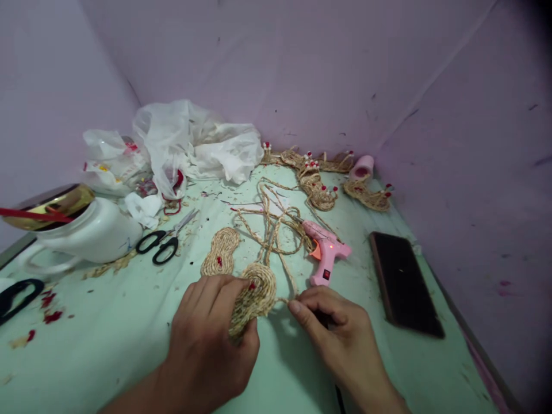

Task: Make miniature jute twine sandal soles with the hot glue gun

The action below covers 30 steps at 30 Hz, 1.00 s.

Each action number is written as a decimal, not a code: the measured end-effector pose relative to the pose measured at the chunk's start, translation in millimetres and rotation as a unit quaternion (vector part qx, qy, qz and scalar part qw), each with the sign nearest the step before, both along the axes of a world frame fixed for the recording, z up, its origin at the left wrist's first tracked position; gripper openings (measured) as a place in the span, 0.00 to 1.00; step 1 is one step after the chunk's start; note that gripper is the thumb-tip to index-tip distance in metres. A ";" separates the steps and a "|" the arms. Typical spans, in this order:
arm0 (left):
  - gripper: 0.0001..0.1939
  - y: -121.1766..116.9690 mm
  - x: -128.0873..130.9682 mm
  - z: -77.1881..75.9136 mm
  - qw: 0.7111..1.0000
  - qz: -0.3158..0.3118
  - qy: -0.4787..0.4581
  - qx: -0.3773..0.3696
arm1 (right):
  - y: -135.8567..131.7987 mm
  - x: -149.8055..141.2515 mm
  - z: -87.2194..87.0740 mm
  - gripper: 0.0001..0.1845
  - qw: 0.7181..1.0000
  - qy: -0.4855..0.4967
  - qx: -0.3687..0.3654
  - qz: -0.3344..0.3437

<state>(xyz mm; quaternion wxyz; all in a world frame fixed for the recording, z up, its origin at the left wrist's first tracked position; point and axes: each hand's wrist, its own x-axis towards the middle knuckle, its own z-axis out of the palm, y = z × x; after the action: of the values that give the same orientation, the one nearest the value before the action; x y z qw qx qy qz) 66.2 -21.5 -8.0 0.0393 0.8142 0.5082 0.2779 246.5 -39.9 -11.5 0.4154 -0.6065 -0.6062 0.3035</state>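
My left hand [215,328] is closed around a coiled straw-rope piece [262,283], tilted up off the table, with a small red bit near its middle. Between the thumb and fingers of my right hand [332,325] is pinched a braided straw cord [282,299] that runs to the edge of this coil. More of the cord lies looped on the table beyond both hands. Just behind my left hand rests a second coiled straw piece [221,250], shaped like a small sole, with a red spot. A pink glue gun [325,250] with a lit orange light lies past my right hand.
Black-handled scissors [166,241] and a white teapot-like vessel [92,230] are at left. Plastic bags [194,141] are heaped against the back wall. Several straw pieces with red-headed pins [317,187] and a pink tape roll [362,167] lie at back right. A phone [405,284] lies right.
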 end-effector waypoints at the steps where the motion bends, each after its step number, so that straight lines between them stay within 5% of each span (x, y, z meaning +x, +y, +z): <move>1: 0.18 1.0 -0.8 -0.3 1.000 0.000 -0.005 0.002 | -0.4 -1.1 -0.6 0.11 1.000 0.000 -0.001 -0.002; 5: 0.17 1.6 -0.7 -0.3 0.999 0.022 -0.035 -0.008 | -3.8 -6.0 -2.0 0.08 1.000 -0.001 0.017 0.013; 9: 0.16 -6.8 7.2 -0.2 0.997 0.010 -0.059 -0.040 | -8.0 -13.6 -5.1 0.14 0.989 0.057 -0.096 0.094; 19: 0.15 -14.9 12.6 -8.4 0.993 -0.078 -0.071 -0.051 | -6.1 -7.2 -23.5 0.12 0.931 0.268 -0.243 0.041; 24: 0.11 -6.3 2.1 0.7 0.975 -0.059 -0.146 -0.159 | -5.3 -14.8 -18.2 0.15 0.902 0.341 -0.264 0.014; 26: 0.12 1.3 -2.0 3.2 0.942 -0.001 -0.207 -0.264 | -5.6 -18.6 -15.7 0.16 0.890 0.368 -0.268 0.013; 30: 0.16 14.1 -3.1 2.9 0.797 0.018 -0.364 -0.481 | -6.5 -21.5 -14.6 0.16 0.879 0.401 -0.256 0.018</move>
<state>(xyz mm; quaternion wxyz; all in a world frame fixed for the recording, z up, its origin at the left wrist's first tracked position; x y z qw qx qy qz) 63.1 -7.4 -5.0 0.6028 0.5200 0.5392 0.2749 225.0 -46.4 -26.1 0.4478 -0.5074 -0.2994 0.6726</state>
